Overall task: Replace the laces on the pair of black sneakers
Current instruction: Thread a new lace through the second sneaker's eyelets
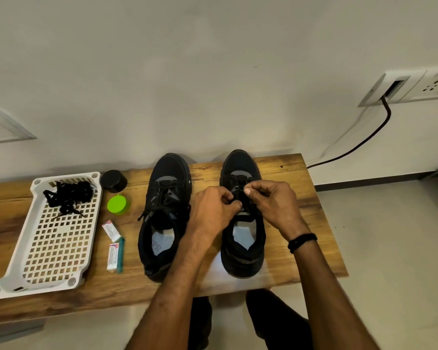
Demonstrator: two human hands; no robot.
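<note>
The fingers (228, 197) of the left hand (213, 209) and those of the right hand (272, 205) are curled in, thumb against forefinger, pinching the lace (240, 181) over the tongue of the right sneaker (243, 251). It is black on black, so which strand each hand holds cannot be told. The two hands are almost touching above the middle of that shoe.

The desk (301, 223) is wooden, stands against a pale wall and carries everything. At its left end lies a white perforated tray (53, 248), set slightly askew, with a tangle of spare black laces (68, 194) at its far end. The two sneakers stand side by side and apart, toes to the wall. The left sneaker (162, 198) is laced, with loose ends trailing over its left side.

Between the tray and the left sneaker, from far to near, are a black round cap (114, 181), a green round lid (118, 204) and two small printed packets (111, 230). The nearer packet lies against a teal strip (122, 253). A dark band (302, 242) circles the right wrist.
</note>
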